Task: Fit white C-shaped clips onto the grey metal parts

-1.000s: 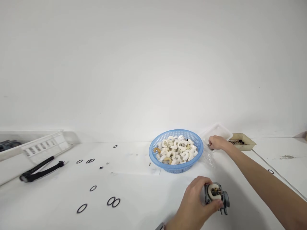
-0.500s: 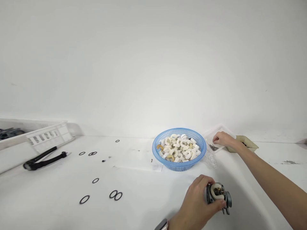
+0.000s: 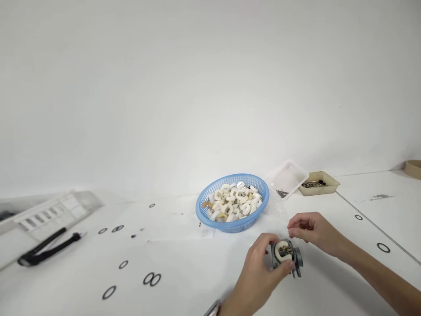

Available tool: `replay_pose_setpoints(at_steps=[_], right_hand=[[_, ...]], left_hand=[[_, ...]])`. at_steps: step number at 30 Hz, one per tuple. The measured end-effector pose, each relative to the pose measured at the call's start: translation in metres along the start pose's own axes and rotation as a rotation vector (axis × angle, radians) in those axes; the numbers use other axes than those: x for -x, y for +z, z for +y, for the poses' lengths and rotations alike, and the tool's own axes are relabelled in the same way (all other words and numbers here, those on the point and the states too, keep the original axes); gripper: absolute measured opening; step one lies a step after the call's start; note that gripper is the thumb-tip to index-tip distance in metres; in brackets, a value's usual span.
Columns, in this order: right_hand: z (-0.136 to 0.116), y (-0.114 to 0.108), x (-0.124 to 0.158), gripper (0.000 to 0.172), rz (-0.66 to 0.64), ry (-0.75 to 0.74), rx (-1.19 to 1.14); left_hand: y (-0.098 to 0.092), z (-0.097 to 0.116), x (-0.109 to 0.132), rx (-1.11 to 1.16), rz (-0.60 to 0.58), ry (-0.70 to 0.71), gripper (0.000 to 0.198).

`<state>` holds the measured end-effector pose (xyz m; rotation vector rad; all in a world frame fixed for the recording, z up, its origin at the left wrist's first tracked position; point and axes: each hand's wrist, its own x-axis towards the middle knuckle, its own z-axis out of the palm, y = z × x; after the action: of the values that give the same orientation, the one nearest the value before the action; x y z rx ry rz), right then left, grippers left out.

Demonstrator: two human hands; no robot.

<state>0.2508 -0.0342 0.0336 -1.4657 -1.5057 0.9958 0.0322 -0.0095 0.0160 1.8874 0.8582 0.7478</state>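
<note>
My left hand (image 3: 259, 272) grips a grey metal carburetor body (image 3: 297, 259), thumb in front and fingers behind. A white C-shaped float (image 3: 279, 251) sits in its open top, around small brass parts. Just right of and above the body is my right hand (image 3: 314, 230), its thumb and fingertips pinched together; whatever is between them is too small to make out. Behind the hands, a blue basket (image 3: 232, 227) holds several white floats and a few yellowish ones. To its right, small metal pins (image 3: 282, 193) lie in a tilted white tray (image 3: 289, 175).
A yellowish tray (image 3: 319, 189) with small metal parts stands at the back right. Black rings (image 3: 109, 292) lie scattered on the white table. At left are a black tool (image 3: 46, 250) with two arms and a white crate (image 3: 49, 215). A clear plastic bag (image 3: 276, 208) lies beside the basket.
My right hand has come back from the white tray to beside the carburetor body. The view has turned slightly, showing more of the right side. My left hand still holds the body.
</note>
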Motion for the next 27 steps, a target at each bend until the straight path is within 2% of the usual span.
replay_pose_setpoints(at_steps=[4, 11, 24, 27], right_hand=[[0.000, 0.000, -0.002, 0.028, -0.049, -0.012, -0.070], [0.001, 0.010, -0.001, 0.023, -0.044, -0.018, -0.111], [0.008, 0.013, -0.003, 0.021, -0.068, 0.002, -0.210], [0.007, 0.012, -0.003, 0.021, -0.052, 0.008, -0.128]], left_hand=[[0.000, 0.003, 0.000, -0.039, -0.011, -0.029, 0.021], [0.002, 0.000, -0.001, -0.075, -0.014, -0.012, 0.021], [0.004, 0.003, 0.000, -0.139, -0.001, -0.094, 0.027], [0.004, 0.003, 0.001, -0.167, 0.011, -0.097, 0.024]])
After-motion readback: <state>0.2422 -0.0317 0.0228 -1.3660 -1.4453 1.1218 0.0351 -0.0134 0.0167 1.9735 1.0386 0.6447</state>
